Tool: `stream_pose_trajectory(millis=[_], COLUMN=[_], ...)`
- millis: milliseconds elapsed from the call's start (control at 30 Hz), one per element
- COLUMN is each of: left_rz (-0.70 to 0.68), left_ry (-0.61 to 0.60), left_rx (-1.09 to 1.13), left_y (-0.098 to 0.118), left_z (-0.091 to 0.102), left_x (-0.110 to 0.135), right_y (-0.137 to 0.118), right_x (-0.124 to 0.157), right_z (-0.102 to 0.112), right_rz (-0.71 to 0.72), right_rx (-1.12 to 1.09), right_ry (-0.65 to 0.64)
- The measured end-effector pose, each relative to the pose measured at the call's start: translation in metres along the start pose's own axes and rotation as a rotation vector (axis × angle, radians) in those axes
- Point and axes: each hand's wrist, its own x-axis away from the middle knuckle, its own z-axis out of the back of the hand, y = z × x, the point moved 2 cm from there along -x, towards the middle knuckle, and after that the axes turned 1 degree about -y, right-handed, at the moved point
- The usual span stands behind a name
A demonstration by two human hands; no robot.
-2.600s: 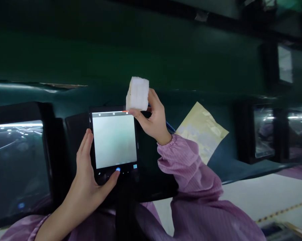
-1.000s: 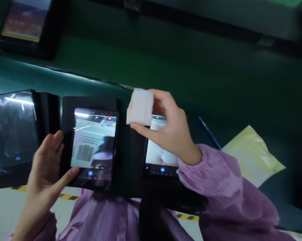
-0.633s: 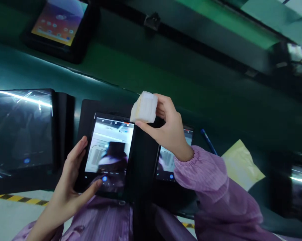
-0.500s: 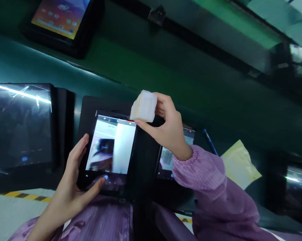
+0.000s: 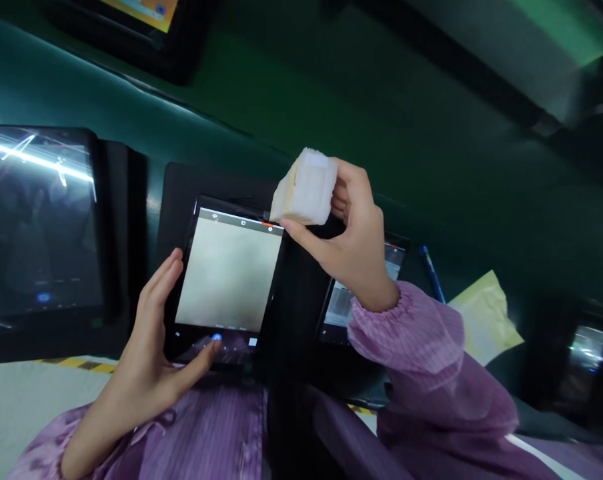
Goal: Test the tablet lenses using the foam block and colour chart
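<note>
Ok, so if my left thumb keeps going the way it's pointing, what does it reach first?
Probably the blue round on-screen button on the tablet in your left hand. The thumb tip sits just below it, though depth is hard to judge.

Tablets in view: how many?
5: a tablet in the left hand, one at far left, one at the top edge, one behind the right hand, a dim one far right. More may be hidden.
</note>
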Motion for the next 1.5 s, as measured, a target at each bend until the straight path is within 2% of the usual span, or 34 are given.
stream_pose_trajectory(millis=[400, 733, 967, 1067, 1167, 1267, 1300, 1367, 1433, 1500], left_rz=[-0.015, 0.015, 0.016, 0.007, 0.013, -0.002, -0.008, -0.001, 0.008, -0.005], left_ry=[0.024, -0.182, -0.166, -0.153, -0.166, -0.177, -0.173, -0.153, -0.128, -0.107], left_rx=[-0.029, 0.052, 0.026, 0.015, 0.002, -0.016, -0.021, -0.036, -0.045, -0.037], left_y=[0.0, -0.002, -0.006, -0.004, -0.002, 0.0, 0.0, 0.0, -0.002, -0.006], left_z=[-0.004, 0.014, 0.01, 0.01, 0.011, 0.011, 0.011, 0.009, 0.007, 0.006], left_x=[-0.001, 0.002, 0.001, 0.001, 0.001, 0.0, 0.0, -0.001, -0.001, 0.001], right_y=[-0.003, -0.002, -0.004, -0.008, -0.004, 0.011, 0.02, 0.039, 0.057, 0.072], right_x=[0.0, 0.001, 0.004, 0.016, 0.045, 0.091, 0.109, 0.148, 0.184, 0.212], right_z=[0.0, 0.0, 0.0, 0.021, 0.066, 0.118, 0.134, 0.158, 0.173, 0.177], right_rz=[-0.041, -0.014, 0.017, 0.071, 0.046, -0.083, -0.245, -0.364, -0.403, -0.457], right_rx=[-0.047, -0.06, -0.041, 0.065, 0.289, 0.505, 0.557, 0.684, 0.799, 0.865], right_ry=[0.019, 0.03, 0.044, 0.112, 0.268, 0.412, 0.402, 0.442, 0.426, 0.385])
